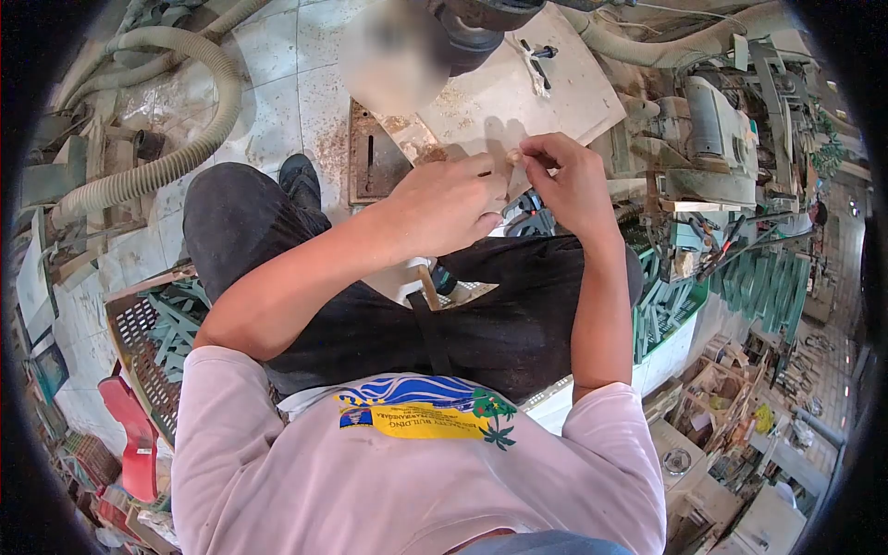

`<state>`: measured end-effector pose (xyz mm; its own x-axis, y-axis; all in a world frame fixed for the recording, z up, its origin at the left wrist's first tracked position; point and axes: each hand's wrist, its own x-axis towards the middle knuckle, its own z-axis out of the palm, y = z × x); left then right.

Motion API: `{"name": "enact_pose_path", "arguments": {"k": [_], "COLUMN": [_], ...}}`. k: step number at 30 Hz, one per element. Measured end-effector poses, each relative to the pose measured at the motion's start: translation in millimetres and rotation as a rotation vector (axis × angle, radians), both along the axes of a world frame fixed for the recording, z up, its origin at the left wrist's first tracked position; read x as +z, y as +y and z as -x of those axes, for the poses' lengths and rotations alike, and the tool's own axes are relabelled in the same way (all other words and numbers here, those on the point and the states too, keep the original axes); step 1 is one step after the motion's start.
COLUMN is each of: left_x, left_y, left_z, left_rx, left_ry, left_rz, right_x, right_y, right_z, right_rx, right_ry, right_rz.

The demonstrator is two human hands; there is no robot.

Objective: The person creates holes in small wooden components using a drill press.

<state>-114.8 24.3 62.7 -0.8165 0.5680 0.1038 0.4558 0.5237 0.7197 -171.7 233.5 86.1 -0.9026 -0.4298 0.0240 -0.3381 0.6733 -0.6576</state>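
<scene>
Hose [228, 88] — matt, ribbed plastic

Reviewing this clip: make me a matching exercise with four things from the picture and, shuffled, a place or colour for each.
Things:
1. Small pale piece
2. Ribbed hose
3. Grey-green strips
4. Trousers

Places or colours:
A. Nearly black
B. In crates
C. At the fingertips of the right hand
D. Curving over pale floor tiles

Pairs: 1-C, 2-D, 3-B, 4-A
</scene>
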Motion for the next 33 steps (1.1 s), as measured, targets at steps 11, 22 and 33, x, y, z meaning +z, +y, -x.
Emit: {"name": "enact_pose_path", "arguments": {"k": [11,22,33], "left_x": [-2,-2,-2], "left_y": [0,0,0], "left_z": [0,1,0], "left_rx": [0.004,-0.012,0.022], "left_ry": [-0.003,0.001,-0.008], "left_rz": [-0.017,0.045,-0.003], "right_x": [-2,-4,-13], "right_y": [1,-3,1], "right_z": [6,6,9], "right_rx": [-0.246,-0.293,-0.241], "right_ry": [-0.425,-0.581,-0.563], "right_rz": [0.267,0.356,0.334]}}
